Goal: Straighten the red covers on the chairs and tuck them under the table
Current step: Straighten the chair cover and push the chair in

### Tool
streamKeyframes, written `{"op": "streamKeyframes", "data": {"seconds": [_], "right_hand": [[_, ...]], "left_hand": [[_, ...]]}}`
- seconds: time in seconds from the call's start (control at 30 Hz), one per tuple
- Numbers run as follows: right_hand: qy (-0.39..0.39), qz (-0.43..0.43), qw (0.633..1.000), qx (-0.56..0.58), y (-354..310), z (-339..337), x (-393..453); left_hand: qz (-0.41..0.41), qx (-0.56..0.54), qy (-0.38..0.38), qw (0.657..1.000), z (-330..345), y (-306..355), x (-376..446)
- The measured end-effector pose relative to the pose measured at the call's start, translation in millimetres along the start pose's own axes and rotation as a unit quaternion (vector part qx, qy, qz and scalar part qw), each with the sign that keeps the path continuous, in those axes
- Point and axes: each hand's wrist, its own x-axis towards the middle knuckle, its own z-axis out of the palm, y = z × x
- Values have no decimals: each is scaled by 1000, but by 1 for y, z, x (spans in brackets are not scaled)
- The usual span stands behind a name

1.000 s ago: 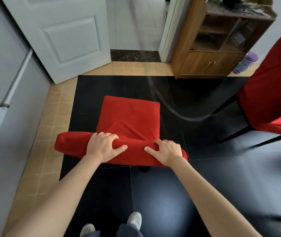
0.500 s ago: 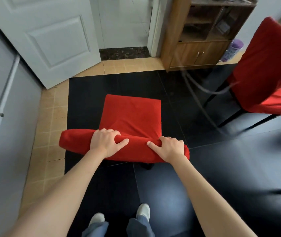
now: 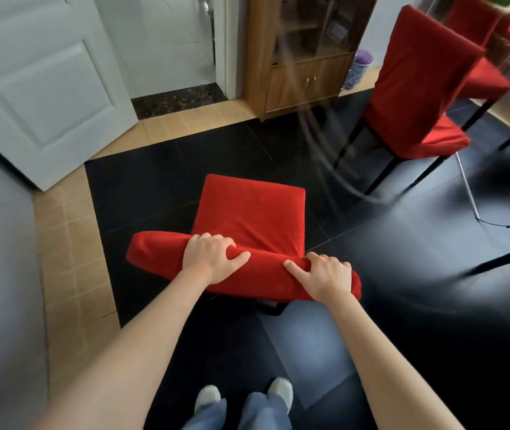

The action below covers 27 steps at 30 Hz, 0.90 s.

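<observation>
The near chair in its red fabric cover (image 3: 249, 231) stands on the black tiled floor (image 3: 371, 290), its backrest top under both hands. The left hand (image 3: 211, 259) and the right hand (image 3: 325, 276) each curl over that top edge, fingers on the seat side, thumbs toward each other, gripping the cloth. A second red-covered chair (image 3: 415, 85) stands well apart, beyond it to the right.

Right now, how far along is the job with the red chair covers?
Nothing looks finished. In hand: left hand and right hand grip the top of the nearest red fabric-covered chair's backrest. Left: the second red-covered chair stands apart, not visibly under any table.
</observation>
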Motion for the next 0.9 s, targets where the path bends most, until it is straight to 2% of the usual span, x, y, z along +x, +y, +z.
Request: {"op": "streamKeyframes", "data": {"seconds": [0.17, 0.53, 0.9], "right_hand": [[6, 32, 999, 19, -9, 7, -28], [18, 61, 997, 39, -22, 12, -56], [22, 123, 991, 51, -44, 20, -88]], "left_hand": [[18, 21, -3, 1000, 1, -5, -7], [-6, 23, -14, 1000, 0, -7, -20], [52, 25, -30, 998, -2, -20, -28]]}}
